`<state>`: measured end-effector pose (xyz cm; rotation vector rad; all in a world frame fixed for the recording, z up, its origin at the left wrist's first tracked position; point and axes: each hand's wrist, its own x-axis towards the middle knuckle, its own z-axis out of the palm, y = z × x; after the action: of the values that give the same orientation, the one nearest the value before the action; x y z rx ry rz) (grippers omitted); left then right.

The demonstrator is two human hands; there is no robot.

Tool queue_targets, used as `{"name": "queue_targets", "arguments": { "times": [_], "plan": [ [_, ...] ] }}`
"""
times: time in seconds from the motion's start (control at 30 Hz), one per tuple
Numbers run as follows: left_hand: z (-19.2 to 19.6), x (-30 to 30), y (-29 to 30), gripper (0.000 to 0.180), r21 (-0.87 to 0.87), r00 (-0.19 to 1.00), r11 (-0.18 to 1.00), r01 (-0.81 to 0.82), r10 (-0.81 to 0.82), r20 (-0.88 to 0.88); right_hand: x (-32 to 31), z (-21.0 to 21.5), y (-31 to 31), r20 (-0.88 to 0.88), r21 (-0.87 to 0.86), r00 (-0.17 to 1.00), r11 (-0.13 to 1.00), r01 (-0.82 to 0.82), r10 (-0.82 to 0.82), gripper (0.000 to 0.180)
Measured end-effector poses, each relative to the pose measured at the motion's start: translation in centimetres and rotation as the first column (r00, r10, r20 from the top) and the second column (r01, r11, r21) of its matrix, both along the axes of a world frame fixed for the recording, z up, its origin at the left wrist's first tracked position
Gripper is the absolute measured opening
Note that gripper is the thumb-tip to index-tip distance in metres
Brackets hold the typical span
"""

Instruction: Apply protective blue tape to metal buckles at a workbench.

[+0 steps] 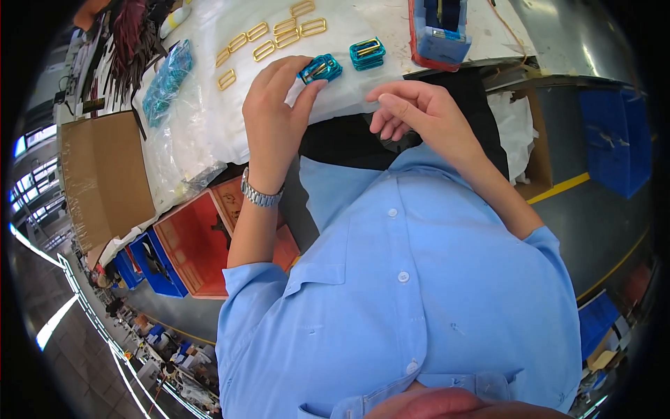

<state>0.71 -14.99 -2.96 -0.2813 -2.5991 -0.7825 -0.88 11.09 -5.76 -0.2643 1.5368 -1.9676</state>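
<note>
My left hand (276,98) pinches a buckle (321,69) in teal film between thumb and fingers, above the white covering near the table's front edge. A gold-coloured bar shows in its middle. Just to the right lies a small stack of similar teal-wrapped buckles (367,54). Below that stack my right hand (426,115) hovers at the edge, fingers apart and loosely bent, with nothing visible in them. Beyond my left hand, several gold oblong slider buckles (286,36) are spread over the white sheet.
A clear bag of teal-wrapped pieces (167,80) lies at the left. At the back right stands a blue and red holder (443,42). A cardboard sheet (105,178) and an orange-red crate (192,248) are below the table's left side; a blue bin (614,140) stands right.
</note>
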Motion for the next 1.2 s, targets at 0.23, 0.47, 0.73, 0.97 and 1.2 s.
{"name": "queue_targets", "arguments": {
  "times": [0.23, 0.47, 0.73, 0.97, 1.2],
  "plan": [
    [-0.9, -1.4, 0.0, 0.034, -0.077, 0.992, 0.997, -0.023, 0.032, 0.121, 0.4, -0.6, 0.8, 0.03, 0.077, 0.997, 0.994, -0.08, 0.077, 0.028],
    [-0.8, -1.1, 0.9, 0.046, -0.179, 0.995, 0.984, -0.003, 0.021, 0.101, 0.5, -0.8, 1.1, 0.041, 0.096, 0.996, 0.992, -0.082, 0.079, 0.026],
    [-1.4, -1.8, 0.3, 0.043, -0.175, 0.997, 0.984, 0.022, -0.009, 0.071, 0.3, -0.9, 1.4, 0.038, 0.094, 0.996, 0.992, -0.079, 0.076, 0.025],
    [-1.0, -1.4, 0.4, 0.043, -0.173, 0.998, 0.985, 0.018, -0.006, 0.068, 0.4, -0.6, 2.1, 0.016, 0.105, 0.999, 0.993, -0.051, 0.05, 0.026],
    [2.4, -0.7, -7.4, 0.012, -0.325, 0.967, 0.922, -0.211, 0.245, 0.066, 0.3, 0.0, 4.7, -0.072, 0.103, 0.993, 0.99, 0.101, -0.093, 0.026]
  ]
}}
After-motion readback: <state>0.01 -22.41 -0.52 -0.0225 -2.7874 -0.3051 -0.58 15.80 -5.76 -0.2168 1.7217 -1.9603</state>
